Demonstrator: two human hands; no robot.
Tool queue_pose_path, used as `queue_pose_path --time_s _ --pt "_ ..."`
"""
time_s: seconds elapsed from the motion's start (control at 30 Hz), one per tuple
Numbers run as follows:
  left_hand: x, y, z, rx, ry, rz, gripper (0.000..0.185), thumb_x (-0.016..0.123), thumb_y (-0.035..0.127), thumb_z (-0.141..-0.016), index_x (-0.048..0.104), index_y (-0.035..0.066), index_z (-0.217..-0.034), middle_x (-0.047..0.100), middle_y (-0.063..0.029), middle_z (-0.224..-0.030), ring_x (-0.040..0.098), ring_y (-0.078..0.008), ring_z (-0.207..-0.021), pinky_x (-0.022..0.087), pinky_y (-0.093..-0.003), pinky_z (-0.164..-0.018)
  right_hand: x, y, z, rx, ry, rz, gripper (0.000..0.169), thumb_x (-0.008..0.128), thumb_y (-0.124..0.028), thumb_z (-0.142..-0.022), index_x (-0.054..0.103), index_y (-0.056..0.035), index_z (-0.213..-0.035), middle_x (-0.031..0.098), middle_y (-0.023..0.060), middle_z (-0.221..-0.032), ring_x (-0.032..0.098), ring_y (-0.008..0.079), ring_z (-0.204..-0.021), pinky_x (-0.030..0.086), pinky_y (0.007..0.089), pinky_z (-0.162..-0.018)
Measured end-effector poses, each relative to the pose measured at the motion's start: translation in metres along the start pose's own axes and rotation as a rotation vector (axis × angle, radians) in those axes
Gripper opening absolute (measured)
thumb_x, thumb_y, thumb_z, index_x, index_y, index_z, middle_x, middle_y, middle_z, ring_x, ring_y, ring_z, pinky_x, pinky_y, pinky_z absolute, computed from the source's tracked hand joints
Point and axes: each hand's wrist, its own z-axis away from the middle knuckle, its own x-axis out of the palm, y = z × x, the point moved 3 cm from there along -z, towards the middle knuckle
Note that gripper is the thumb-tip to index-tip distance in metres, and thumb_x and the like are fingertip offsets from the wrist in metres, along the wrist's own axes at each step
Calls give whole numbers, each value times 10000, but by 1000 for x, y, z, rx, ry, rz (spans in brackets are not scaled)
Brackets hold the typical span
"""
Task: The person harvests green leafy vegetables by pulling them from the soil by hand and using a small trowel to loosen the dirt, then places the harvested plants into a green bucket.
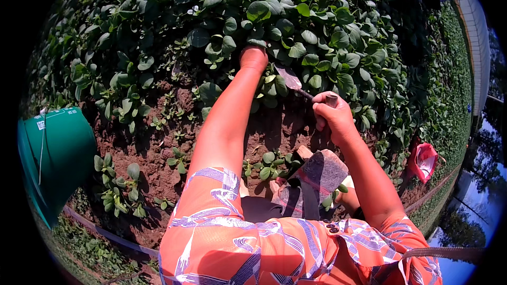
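Observation:
My left hand [254,56] reaches into the dense leafy green plants [259,10]; leaves cover its fingers, so I cannot see what they touch. To its right, my right hand [332,115] is closed around the handle of a small garden trowel [290,78]. The metal blade points up and left, among the leaves beside my left wrist. Below the hands lies reddish-brown soil [269,126] with a few small plants [269,165]. A grey pad with a dark strap [324,170] is near my legs.
On the left a green plastic bucket [63,142] with a wire handle lies tilted on the soil. A red bag [423,162] stands at the right beside the plants. A thin dark edging strip [107,235] crosses the lower left. A long whitish structure [475,43] runs along the upper right.

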Motion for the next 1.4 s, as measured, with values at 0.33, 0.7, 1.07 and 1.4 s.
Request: queue_pose_path --time_s 0.33,0.7,1.07,1.4 --pt "-36 -52 17 -468 238 1327 109 594 82 -770 580 66 -877 589 12 -742 538 -100 -625 436 -234 -573 13 -8 -24 -110 -20 115 130 585 -38 -704 534 -46 -824 487 5 -613 440 83 -430 362 226 -372" --pt "-78 -62 27 -288 126 171 174 554 158 -725 590 134 -894 613 -136 -792 581 -328 -750 454 -372 -661 63 -1 -37 -300 -109 712 130 526 -70 -695 545 -54 -823 576 107 -713 553 222 -657 436 300 -631" --pt "-47 -43 18 -170 150 -47 193 551 187 -773 548 117 -953 546 -123 -973 563 -315 -870 479 -405 -696 76 25 -45 -359 -47 589 108 516 25 -718 532 -60 -781 480 -31 -655 424 44 -587 371 196 -529" --pt "-76 -55 30 -318 224 496 163 684 178 -654 628 94 -782 602 -63 -654 568 -191 -593 456 -290 -587 89 12 -79 -236 -109 515 137 515 19 -655 549 -47 -770 563 30 -685 513 115 -638 417 235 -609"
